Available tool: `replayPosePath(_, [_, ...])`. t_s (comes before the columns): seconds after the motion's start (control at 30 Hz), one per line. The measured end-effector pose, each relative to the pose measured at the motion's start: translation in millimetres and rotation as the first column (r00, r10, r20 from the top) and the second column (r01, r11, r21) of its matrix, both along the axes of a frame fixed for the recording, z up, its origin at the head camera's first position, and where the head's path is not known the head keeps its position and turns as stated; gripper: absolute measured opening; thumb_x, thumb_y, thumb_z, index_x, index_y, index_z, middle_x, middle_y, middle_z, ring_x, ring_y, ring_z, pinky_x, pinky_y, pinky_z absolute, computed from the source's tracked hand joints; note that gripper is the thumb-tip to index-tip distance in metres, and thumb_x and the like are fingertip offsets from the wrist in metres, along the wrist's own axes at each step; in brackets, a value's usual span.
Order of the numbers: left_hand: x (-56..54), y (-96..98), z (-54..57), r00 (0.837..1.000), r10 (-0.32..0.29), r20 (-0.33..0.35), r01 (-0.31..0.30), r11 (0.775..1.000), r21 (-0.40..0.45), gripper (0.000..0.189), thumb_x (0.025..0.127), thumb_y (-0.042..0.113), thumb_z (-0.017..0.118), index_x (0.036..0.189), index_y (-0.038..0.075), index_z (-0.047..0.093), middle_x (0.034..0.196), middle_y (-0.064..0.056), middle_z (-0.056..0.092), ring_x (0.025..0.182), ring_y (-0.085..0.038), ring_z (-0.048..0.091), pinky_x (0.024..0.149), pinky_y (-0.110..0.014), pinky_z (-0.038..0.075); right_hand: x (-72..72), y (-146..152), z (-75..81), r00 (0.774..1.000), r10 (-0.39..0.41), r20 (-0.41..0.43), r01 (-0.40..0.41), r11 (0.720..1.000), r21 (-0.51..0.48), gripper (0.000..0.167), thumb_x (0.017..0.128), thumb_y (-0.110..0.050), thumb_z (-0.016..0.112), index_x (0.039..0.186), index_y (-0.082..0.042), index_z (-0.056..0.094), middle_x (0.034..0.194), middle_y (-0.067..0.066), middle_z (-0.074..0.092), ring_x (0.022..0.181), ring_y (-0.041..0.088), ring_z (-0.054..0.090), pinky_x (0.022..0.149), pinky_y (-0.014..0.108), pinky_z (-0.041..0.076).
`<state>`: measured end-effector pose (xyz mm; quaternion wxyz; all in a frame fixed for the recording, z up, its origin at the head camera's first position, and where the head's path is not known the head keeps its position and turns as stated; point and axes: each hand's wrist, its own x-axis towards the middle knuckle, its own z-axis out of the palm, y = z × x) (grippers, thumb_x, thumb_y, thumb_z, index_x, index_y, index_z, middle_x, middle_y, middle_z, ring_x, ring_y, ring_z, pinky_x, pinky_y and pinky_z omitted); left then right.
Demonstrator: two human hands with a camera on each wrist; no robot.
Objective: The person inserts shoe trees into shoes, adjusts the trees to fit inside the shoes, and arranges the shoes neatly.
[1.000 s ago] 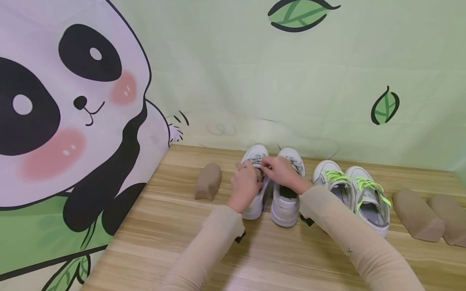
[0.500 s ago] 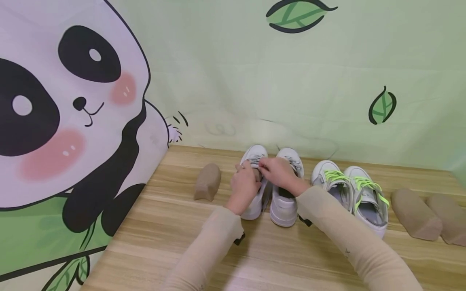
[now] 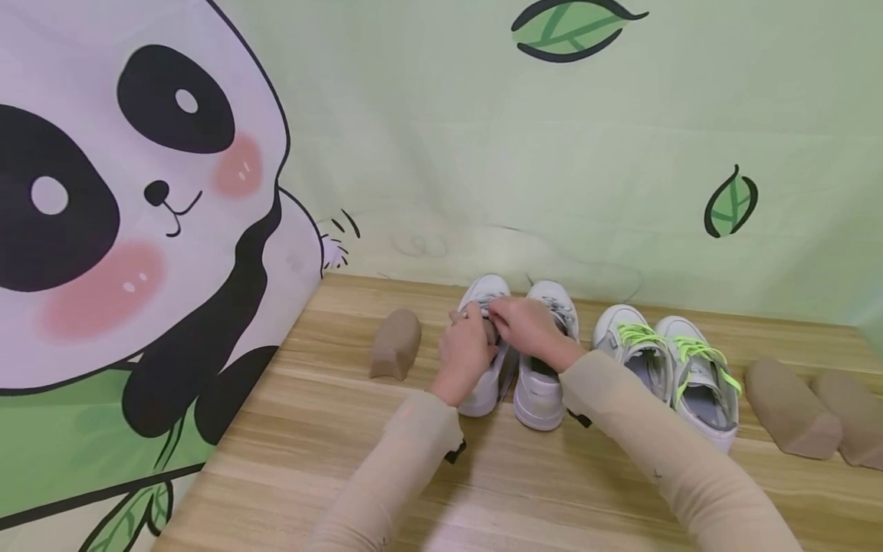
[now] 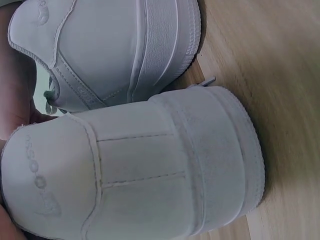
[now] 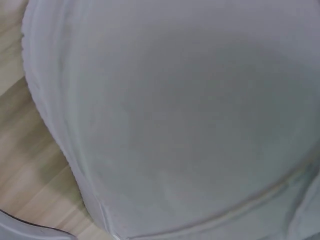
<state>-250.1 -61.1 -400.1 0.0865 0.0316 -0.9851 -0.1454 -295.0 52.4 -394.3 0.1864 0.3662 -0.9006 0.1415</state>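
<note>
In the head view, a white sneaker [image 3: 481,285] with grey laces stands against the backdrop, a brown block showing in its opening. My left hand [image 3: 462,353] grips the upper at that opening, with fingers curled. From the right, my right hand [image 3: 527,328] pinches at the lower laces, close to the left fingertips; the fingers hide the exact spot held. Its mate, a second white sneaker [image 3: 539,405], stands under my right wrist. The left wrist view shows the sneaker heel [image 4: 140,175] close up, with fingers [image 4: 15,90] at the left edge. Blurred white shoe upper [image 5: 175,120] fills the right wrist view.
A brown foot-shaped block [image 3: 395,343] lies to the left on the wooden surface [image 3: 297,452]. On the right stand white sneakers with neon-green laces [image 3: 635,334], then two more brown blocks [image 3: 793,410]. A panda-printed backdrop [image 3: 441,153] rises directly behind the shoes.
The right hand's fingers have shifted slightly left over the laces. The left hand keeps its grip and the shoes stay in place; the head view sways a little.
</note>
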Motion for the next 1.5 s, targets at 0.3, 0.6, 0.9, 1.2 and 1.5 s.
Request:
replayPosePath(0.3, [-5.5, -0.3, 1.4, 0.999, -0.021, 0.047, 0.019, 0.999, 0.036, 0.058, 0.068, 0.036, 0.073, 0.103, 0.005, 0.038, 0.116, -0.026, 0.052, 0.085, -0.033, 0.061, 0.064, -0.041, 0.048, -1.1, 3.2, 2.7, 1.000, 0.023, 0.010, -0.023, 1.000, -0.004, 0.016, 0.080, -0.006, 0.055, 0.066, -0.010, 0.051, 0.061, 0.003, 0.054, 0.051, 0.016, 0.045, 0.048, 0.029, 0.037])
replayPosePath(0.6, [-5.0, -3.9, -1.7, 0.999, -0.037, 0.019, 0.035, 0.996, 0.080, 0.058, 0.066, 0.034, 0.076, 0.101, 0.005, 0.040, 0.104, -0.021, 0.057, 0.080, -0.032, 0.061, 0.062, -0.039, 0.047, -0.3, 3.5, 3.4, 0.996, 0.018, 0.090, -0.016, 1.000, -0.014, 0.017, 0.082, -0.006, 0.053, 0.066, -0.011, 0.049, 0.058, 0.001, 0.049, 0.051, 0.014, 0.041, 0.049, 0.026, 0.034])
replayPosePath(0.9, [-5.0, -35.7, -4.2, 0.970, -0.242, -0.023, 0.237, 0.918, 0.319, 0.039, 0.070, 0.031, 0.073, 0.091, 0.009, 0.048, 0.081, -0.007, 0.056, 0.074, -0.021, 0.052, 0.061, -0.029, 0.040, -4.0, 3.3, 1.4, 0.976, -0.026, 0.216, 0.033, 0.999, -0.026, 0.007, 0.082, -0.013, 0.056, 0.078, -0.008, 0.060, 0.071, 0.003, 0.060, 0.060, 0.014, 0.049, 0.058, 0.029, 0.042])
replayPosePath(1.2, [-11.1, -58.7, -7.2, 0.932, -0.351, -0.085, 0.361, 0.911, 0.200, 0.028, 0.077, 0.023, 0.067, 0.103, 0.018, 0.060, 0.125, -0.009, 0.052, 0.109, -0.027, 0.053, 0.087, -0.041, 0.042, -5.6, 5.5, 2.3, 0.965, -0.019, 0.261, 0.029, 0.999, -0.036, 0.008, 0.080, -0.014, 0.059, 0.083, -0.007, 0.062, 0.077, 0.005, 0.064, 0.065, 0.017, 0.053, 0.063, 0.033, 0.044])
replayPosePath(1.5, [-15.0, -59.9, -19.3, 0.880, -0.417, -0.227, 0.463, 0.861, 0.211, 0.027, 0.077, 0.012, 0.066, 0.103, 0.013, 0.060, 0.106, -0.005, 0.063, 0.099, -0.022, 0.058, 0.084, -0.037, 0.044, -1.6, 4.7, 2.2, 0.985, -0.019, 0.170, 0.027, 0.999, -0.045, 0.003, 0.078, -0.010, 0.058, 0.077, -0.011, 0.061, 0.076, 0.003, 0.063, 0.066, 0.018, 0.056, 0.062, 0.035, 0.045])
